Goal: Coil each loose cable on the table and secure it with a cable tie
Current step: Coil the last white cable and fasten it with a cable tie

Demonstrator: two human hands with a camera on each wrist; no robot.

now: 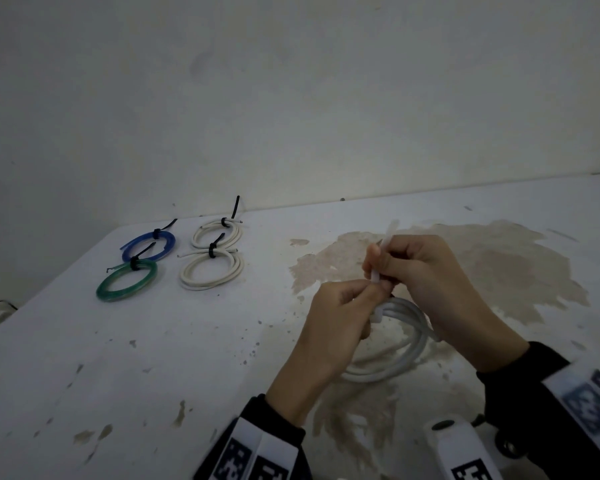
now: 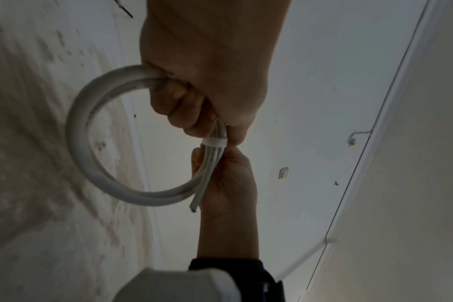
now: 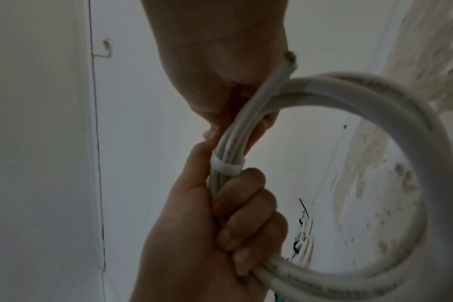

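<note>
A white cable coil (image 1: 392, 362) hangs just above the table (image 1: 153, 358), right of centre. My left hand (image 1: 362, 292) grips the bundled strands, fingers curled round them below a white cable tie (image 3: 228, 165). That tie is looped round the strands (image 2: 215, 142). My right hand (image 1: 378, 261) pinches the tie's tail (image 1: 387, 240), which sticks up past the fingers. In the left wrist view the coil (image 2: 80, 130) curves out from my left hand (image 2: 189, 96), and my right hand (image 2: 228, 179) sits behind the strands. In the right wrist view my left hand (image 3: 233, 224) clasps the coil (image 3: 401, 122) below my right hand (image 3: 215, 71).
Far left on the table lie a blue coil (image 1: 149, 245), a green coil (image 1: 127, 280) and two white coils (image 1: 217, 233) (image 1: 212, 271), each bound with a black tie. A large brown stain (image 1: 499, 271) lies under my hands. A wall backs the table.
</note>
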